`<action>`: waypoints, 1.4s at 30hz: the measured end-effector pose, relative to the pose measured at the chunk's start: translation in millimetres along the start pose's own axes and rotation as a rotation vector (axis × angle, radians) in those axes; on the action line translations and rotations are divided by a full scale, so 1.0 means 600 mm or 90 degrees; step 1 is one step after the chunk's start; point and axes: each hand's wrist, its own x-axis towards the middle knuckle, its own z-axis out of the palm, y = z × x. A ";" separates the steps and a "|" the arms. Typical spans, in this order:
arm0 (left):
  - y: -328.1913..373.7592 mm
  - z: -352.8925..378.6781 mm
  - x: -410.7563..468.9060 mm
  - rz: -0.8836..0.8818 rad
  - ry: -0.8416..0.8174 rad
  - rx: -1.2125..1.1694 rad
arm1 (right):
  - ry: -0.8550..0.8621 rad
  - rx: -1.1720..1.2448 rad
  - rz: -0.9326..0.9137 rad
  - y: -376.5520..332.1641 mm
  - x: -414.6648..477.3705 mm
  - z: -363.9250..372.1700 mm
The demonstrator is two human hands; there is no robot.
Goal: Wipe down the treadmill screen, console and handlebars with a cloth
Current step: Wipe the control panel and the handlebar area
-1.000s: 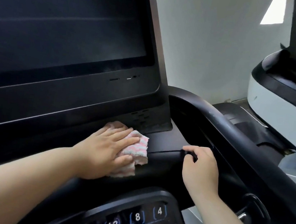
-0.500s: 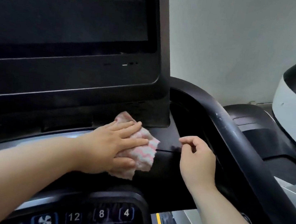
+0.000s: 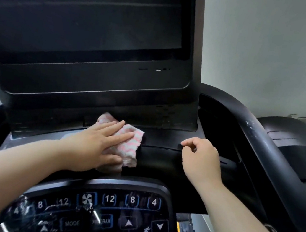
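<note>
The left hand (image 3: pixel 96 143) keeps a wide, flat grip, its straight fingers pressing the pink zigzag cloth (image 3: pixel 133 142) onto the console ledge (image 3: pixel 165 137) just below the screen (image 3: pixel 83 19). The cloth has slid left from the ledge's right end. The right hand (image 3: pixel 200 161), loosely curled and holding nothing, has let go of the ledge's front edge. The wipe seems to be running leftward, with the handlebar (image 3: pixel 253 133) probably still to do.

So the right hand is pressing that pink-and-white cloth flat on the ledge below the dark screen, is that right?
Not quite. It is the left hand that presses the pink-and-white cloth flat on the ledge below the dark screen; the right hand holds nothing. The head view shows this.
</note>
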 end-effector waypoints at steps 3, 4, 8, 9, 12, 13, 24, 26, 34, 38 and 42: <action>0.034 0.002 0.055 0.061 0.028 0.024 | 0.002 -0.038 0.011 -0.017 -0.011 0.010; 0.042 0.003 0.067 0.069 0.034 0.025 | 0.000 -0.056 0.017 -0.021 -0.015 0.013; 0.010 0.008 0.043 0.099 0.035 -0.006 | 0.005 -0.065 0.039 -0.040 -0.035 0.022; -0.007 0.010 0.026 0.099 0.038 -0.015 | 0.005 -0.069 0.039 -0.046 -0.041 0.025; -0.059 0.020 -0.026 0.087 0.052 -0.035 | -0.017 -0.084 0.066 -0.081 -0.066 0.038; -0.078 0.025 -0.044 0.087 0.056 -0.031 | -0.022 -0.096 0.065 -0.095 -0.074 0.045; -0.192 0.074 -0.171 0.172 0.090 0.086 | 0.090 -0.160 0.052 -0.168 -0.140 0.103; -0.180 0.057 -0.137 0.221 0.060 0.101 | 0.147 -0.086 0.054 -0.159 -0.149 0.092; 0.013 0.008 0.058 0.344 -0.002 0.215 | 0.221 -0.063 0.289 -0.015 -0.212 0.019; 0.116 0.003 0.139 0.398 -0.038 0.271 | 0.227 -0.086 0.350 0.048 -0.243 -0.009; 0.204 0.007 0.187 0.428 -0.081 0.336 | 0.244 -0.097 0.375 0.098 -0.256 -0.029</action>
